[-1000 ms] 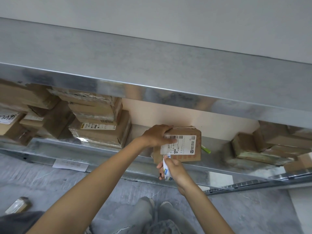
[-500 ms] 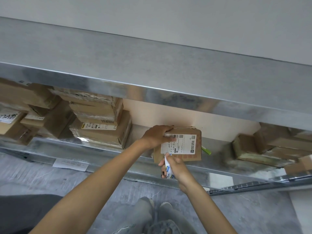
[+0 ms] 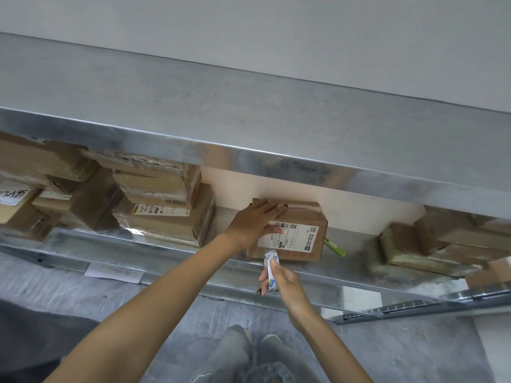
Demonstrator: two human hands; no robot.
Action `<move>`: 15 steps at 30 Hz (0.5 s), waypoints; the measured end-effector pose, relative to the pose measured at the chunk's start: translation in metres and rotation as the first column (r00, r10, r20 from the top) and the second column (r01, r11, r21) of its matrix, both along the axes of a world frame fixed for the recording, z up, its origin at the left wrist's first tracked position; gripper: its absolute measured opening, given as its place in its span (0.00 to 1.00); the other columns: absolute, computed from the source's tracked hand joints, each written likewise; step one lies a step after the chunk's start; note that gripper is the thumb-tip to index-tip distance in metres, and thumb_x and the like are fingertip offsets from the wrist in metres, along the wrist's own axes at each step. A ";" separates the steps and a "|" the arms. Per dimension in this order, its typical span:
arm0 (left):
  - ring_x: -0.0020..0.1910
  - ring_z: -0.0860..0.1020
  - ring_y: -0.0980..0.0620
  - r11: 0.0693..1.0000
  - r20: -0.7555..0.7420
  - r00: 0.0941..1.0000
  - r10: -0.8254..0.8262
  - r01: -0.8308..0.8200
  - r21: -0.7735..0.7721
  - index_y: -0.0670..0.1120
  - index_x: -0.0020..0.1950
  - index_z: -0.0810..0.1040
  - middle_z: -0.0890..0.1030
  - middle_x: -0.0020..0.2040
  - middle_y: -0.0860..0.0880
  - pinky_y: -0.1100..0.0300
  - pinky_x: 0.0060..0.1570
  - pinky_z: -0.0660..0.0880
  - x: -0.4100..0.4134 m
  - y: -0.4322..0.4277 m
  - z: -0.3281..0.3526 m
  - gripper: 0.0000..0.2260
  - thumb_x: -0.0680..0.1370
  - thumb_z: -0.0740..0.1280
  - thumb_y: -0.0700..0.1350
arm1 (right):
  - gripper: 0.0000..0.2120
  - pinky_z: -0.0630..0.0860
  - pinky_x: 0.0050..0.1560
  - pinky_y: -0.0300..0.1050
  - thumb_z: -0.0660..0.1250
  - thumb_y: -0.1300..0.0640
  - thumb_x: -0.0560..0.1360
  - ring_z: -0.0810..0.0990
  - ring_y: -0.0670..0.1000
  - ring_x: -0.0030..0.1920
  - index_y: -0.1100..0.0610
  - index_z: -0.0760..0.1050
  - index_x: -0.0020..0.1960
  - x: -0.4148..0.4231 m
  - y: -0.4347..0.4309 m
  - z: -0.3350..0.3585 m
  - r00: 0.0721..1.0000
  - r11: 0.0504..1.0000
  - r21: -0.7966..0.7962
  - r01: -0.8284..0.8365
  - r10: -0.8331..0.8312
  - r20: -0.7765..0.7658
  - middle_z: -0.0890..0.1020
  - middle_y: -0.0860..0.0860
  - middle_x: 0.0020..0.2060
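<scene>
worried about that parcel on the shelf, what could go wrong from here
The brown cardboard box with the white label sits near the front of the metal shelf, steadied only by the flat left hand; it might slide off. The grip of the right hand on the small white-and-blue tube is near the box, so a bump could knock it loose.

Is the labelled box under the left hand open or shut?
Shut: the box has flaps flat and taped, left hand lying across its top.
</scene>
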State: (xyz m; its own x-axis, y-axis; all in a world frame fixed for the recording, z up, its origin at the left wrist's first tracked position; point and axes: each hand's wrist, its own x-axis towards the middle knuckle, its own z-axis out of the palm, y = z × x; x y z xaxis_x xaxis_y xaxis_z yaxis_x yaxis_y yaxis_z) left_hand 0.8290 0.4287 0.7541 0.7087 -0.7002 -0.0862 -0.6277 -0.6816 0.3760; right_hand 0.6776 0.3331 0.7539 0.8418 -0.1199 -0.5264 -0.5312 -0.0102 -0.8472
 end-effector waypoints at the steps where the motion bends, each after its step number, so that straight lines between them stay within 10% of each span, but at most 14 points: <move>1: 0.76 0.57 0.48 1.000 0.034 0.999 -0.006 0.006 0.006 0.50 0.77 0.60 0.62 0.76 0.52 0.50 0.66 0.67 -0.001 0.001 -0.002 0.27 0.80 0.59 0.56 | 0.24 0.70 0.46 0.39 0.51 0.48 0.82 0.77 0.46 0.31 0.58 0.76 0.35 -0.001 0.002 -0.001 1.000 1.000 0.014 -0.003 0.002 0.003 0.77 0.51 0.24; 8: 0.74 0.60 0.47 0.998 0.155 0.987 -0.034 0.042 -0.052 0.50 0.77 0.62 0.65 0.75 0.51 0.51 0.61 0.71 -0.012 0.008 -0.006 0.25 0.82 0.51 0.57 | 0.27 0.73 0.28 0.36 0.53 0.51 0.82 0.70 0.49 0.24 0.61 0.72 0.28 -0.006 0.023 -0.008 0.989 0.987 0.072 0.144 -0.145 0.001 0.69 0.52 0.19; 15: 0.76 0.58 0.41 0.988 0.207 0.966 -0.152 0.150 0.025 0.49 0.77 0.60 0.60 0.77 0.46 0.41 0.70 0.63 -0.033 0.009 -0.029 0.26 0.81 0.51 0.57 | 0.25 0.73 0.36 0.37 0.55 0.52 0.82 0.76 0.47 0.24 0.61 0.75 0.30 -0.021 0.018 -0.032 0.997 0.997 -0.040 0.062 -0.064 -0.046 0.75 0.53 0.19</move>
State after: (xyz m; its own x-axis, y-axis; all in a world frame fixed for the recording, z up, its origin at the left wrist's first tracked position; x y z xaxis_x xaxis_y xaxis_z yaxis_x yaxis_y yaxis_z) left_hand 0.7961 0.4381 0.7251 0.5979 -0.8003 0.0450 -0.7873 -0.5758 0.2203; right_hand 0.6566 0.3507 0.7218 0.8062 -0.1927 -0.5594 -0.5714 -0.0080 -0.8207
